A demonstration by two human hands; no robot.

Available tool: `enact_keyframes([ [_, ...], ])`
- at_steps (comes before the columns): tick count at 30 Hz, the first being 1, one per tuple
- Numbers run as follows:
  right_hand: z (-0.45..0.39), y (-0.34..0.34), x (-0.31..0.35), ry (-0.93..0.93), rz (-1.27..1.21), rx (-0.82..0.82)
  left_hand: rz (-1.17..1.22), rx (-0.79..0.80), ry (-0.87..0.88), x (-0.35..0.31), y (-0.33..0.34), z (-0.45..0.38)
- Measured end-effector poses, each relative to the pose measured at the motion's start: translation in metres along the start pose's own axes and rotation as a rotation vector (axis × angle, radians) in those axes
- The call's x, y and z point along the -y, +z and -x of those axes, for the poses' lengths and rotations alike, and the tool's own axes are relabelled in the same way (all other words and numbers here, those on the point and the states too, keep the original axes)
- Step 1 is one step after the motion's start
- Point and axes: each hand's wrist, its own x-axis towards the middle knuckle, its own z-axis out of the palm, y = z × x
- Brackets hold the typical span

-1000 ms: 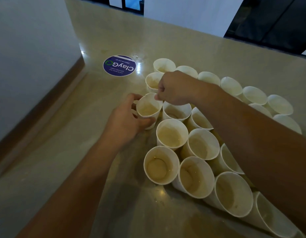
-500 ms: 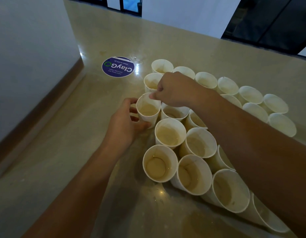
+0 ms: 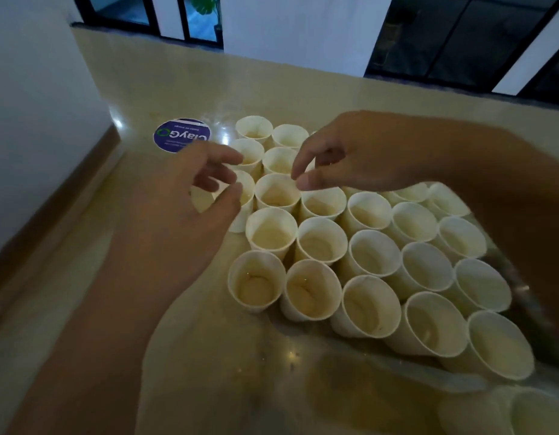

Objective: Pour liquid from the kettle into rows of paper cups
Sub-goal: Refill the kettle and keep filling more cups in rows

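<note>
Many white paper cups (image 3: 369, 255) stand packed in rows on the beige counter (image 3: 177, 83), rim against rim, just right of the round blue sticker (image 3: 181, 135). Most of them seem to have a bit of pale liquid at the bottom. The kettle is not in view, so I cannot tell where it is. The left hand (image 3: 190, 211) hangs over the cups nearest the sticker, with its fingers loosely bent and spread, holding nothing. The right hand (image 3: 360, 155) hangs a little farther from the sticker, above the far rows, its finger and thumb pointing down and apart, also holding nothing. Neither hand seems to touch a cup, though the picture is blurry there. What could go wrong? The cups are light and stand very close, so I think one bump from a finger could knock a cup over, and it could push its neighbors down too. Then the liquid would run across the counter. The right arm reaches over the rows far from the sticker, so a low wrist could tip those cups. One more cup (image 3: 535, 412) sits alone at the near edge, far from the sticker, and an elbow could catch it. Pouring into such tight rows could also miss and splash.
</note>
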Motion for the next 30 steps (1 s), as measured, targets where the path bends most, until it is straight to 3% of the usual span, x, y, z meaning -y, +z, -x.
enact_keyframes([
  [7, 0.12, -0.007, -0.013, 0.071, -0.067, -0.107, 0.132, 0.121, 0.286, -0.078, 0.044, 0.059],
  [11, 0.186, 0.007, -0.029, 0.199, -0.136, -0.134, 0.157, 0.269, 0.273, -0.105, 0.087, 0.089],
  [16, 0.245, 0.039, -0.057, 0.421, -0.199, -0.285, 0.088, 0.485, 0.292, -0.119, 0.128, 0.116],
  [18, 0.261, 0.059, -0.071, 0.5, -0.199, -0.251, 0.071, 0.546, 0.304, -0.117, 0.139, 0.125],
  [26, 0.293, 0.125, -0.086, 0.513, -0.495, -0.156, 0.03, 0.784, 0.283, -0.096, 0.157, 0.151],
  [30, 0.296, 0.141, -0.095, 0.547, -0.463, -0.265, -0.028, 0.836, 0.305, -0.09, 0.174, 0.163],
])
